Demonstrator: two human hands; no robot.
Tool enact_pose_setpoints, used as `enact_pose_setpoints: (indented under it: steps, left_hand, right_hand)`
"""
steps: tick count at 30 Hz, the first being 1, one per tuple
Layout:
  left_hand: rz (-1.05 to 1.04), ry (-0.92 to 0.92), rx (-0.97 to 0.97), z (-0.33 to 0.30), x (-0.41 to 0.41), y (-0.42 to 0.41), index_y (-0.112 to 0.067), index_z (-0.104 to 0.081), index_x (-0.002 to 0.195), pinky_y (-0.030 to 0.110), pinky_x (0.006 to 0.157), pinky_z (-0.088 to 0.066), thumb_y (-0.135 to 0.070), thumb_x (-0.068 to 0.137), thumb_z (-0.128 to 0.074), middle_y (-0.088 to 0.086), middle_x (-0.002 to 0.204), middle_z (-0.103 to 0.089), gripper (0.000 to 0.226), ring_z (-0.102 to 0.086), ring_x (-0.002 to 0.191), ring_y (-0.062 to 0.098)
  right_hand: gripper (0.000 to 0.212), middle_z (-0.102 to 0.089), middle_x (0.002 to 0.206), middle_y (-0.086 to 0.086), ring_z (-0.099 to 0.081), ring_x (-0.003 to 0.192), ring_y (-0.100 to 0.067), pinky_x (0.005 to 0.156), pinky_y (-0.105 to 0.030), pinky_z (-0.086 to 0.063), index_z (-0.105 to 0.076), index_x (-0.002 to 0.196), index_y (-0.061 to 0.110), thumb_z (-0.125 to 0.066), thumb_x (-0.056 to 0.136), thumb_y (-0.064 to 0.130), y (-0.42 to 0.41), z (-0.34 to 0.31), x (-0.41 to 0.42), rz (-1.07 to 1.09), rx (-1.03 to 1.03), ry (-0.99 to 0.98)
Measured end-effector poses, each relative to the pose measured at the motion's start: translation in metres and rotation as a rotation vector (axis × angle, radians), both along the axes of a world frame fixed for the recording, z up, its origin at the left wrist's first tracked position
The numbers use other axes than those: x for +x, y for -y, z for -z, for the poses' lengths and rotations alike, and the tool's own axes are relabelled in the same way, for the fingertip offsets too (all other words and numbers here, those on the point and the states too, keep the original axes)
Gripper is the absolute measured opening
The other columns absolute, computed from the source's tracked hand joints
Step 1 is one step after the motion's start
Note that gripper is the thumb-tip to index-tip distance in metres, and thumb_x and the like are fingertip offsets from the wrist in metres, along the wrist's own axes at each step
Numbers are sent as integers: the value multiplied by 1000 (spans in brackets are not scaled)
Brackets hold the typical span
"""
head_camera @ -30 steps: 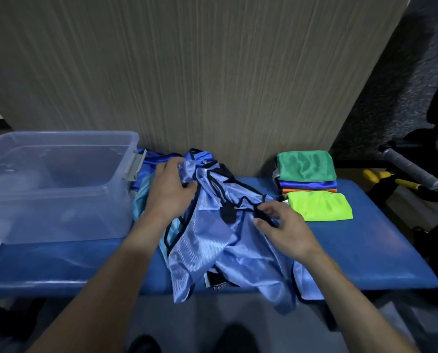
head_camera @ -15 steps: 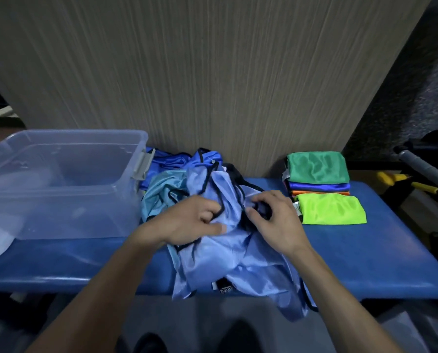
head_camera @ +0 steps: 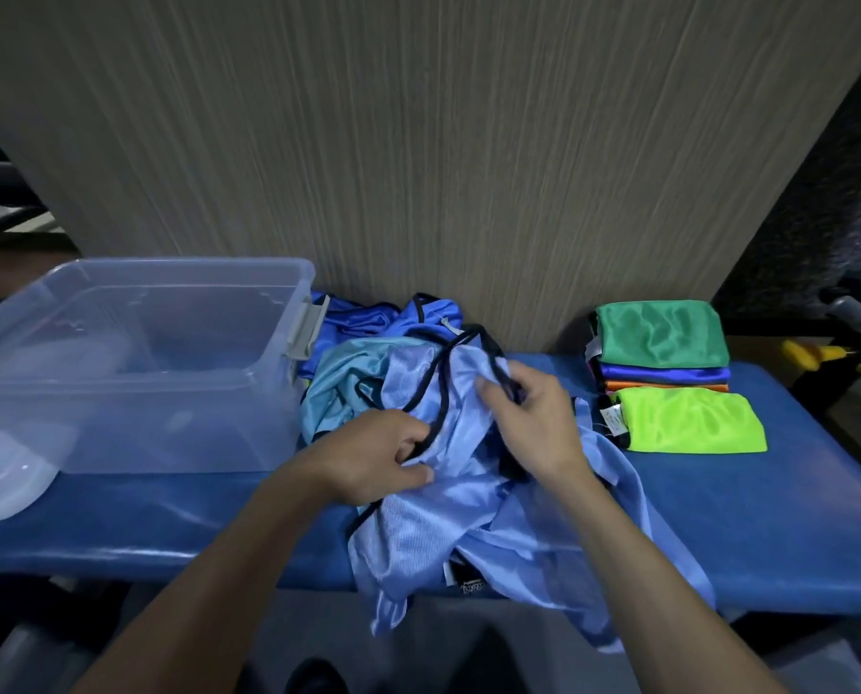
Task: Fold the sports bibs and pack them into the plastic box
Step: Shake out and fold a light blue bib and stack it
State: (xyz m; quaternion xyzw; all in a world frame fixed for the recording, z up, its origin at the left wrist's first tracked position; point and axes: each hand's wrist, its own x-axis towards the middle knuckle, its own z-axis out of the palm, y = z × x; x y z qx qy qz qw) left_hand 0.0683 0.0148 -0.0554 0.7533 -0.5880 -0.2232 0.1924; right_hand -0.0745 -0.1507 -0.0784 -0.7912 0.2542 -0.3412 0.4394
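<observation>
On the bench [head_camera: 718, 518], each hand — left hand [head_camera: 373, 455], right hand [head_camera: 533, 423] — grips the bib [head_camera: 433, 523], fingertips seemingly buried.

No text can be read with certainty anywhere in the scene. A black tag [head_camera: 470, 587] at the hem of the light-blue bib [head_camera: 433, 523], at 6 o'clock, carries pale lettering too small and blurred to make out. A white label [head_camera: 613, 419] on the near-left corner of the lime bib [head_camera: 693, 425], at 3 o'clock, shows faint print, equally illegible. A second white label [head_camera: 592, 349] juts from the folded stack [head_camera: 661, 338] behind it; no characters can be told on it.
</observation>
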Motion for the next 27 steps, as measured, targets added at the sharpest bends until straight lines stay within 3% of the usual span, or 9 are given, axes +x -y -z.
enact_pose_setpoints:
  steps: [2,5,8,12,16,19,21,23,27]
  left_hand:
    - [-82,32,-58,-3,6,-4,-7,-50,77,31,56,-29,-29,93,-68,-3,59,-37,32,-35,52,10]
    - [-152,104,-71,-8,7,-8,-11,-46,71,33,57,-28,-26,91,-67,-2,59,-37,32,-35,53,14]
    - [-72,155,106,-12,3,-12,-20,-43,69,33,58,-33,-34,89,-72,-3,63,-46,38,-42,56,14]
    - [-107,56,190,-34,-1,-19,-29,-65,77,24,65,-47,-56,79,-80,-13,73,-68,31,-61,65,3]
    - [-308,61,-309,-53,-9,5,-19,-68,69,29,60,-47,-48,89,-72,-4,65,-67,35,-60,60,9]
    - [-304,-95,-467,-50,-28,46,-16,-71,77,32,61,-51,-29,93,-70,-2,66,-68,20,-61,57,8]
    - [-231,-54,-392,-38,-40,75,-18,-73,95,32,75,-55,-25,94,-68,-5,83,-73,9,-70,79,11]
    - [-201,174,-184,-19,-46,97,-17,-67,114,35,88,-51,-36,96,-64,0,108,-71,27,-66,107,23]
    - [-221,292,82,12,-37,115,-19,-62,116,39,87,-39,-56,95,-59,5,116,-66,42,-57,115,30]
  right_hand:
    - [38,-60,73,-18,-52,72,-11,65,-37,-43,-61,87,-2,-66,94,34,5,-10,-5,-4,197,151]
    - [15,-71,88,-9,-62,80,-15,73,-30,-49,-70,98,2,-62,98,15,8,-30,-21,-34,420,279]
    - [12,-77,95,-11,-72,82,-23,72,-31,-58,-72,103,6,-61,97,6,7,-35,-43,-210,552,105]
    - [6,-69,78,5,-63,74,-12,76,-37,-51,-66,98,7,-67,94,11,5,-14,-66,-363,175,-402]
    - [16,-53,76,-5,-50,69,-18,73,-43,-46,-53,89,9,-62,90,23,-12,-9,-79,-438,-23,-497]
    - [32,-33,67,11,-33,63,-6,65,-33,-34,-36,75,18,-61,94,20,-21,-10,-90,-440,-110,-518]
    - [35,-29,68,10,-30,63,-7,63,-33,-31,-31,76,16,-61,94,21,-26,-12,-98,-440,-148,-532]
    - [34,-29,68,6,-30,62,-7,62,-32,-30,-32,77,14,-61,94,20,-27,-14,-108,-443,-157,-547]
    - [35,-30,66,5,-31,60,-8,58,-25,-30,-31,74,15,-60,93,13,-19,-15,-124,-406,-157,-581]
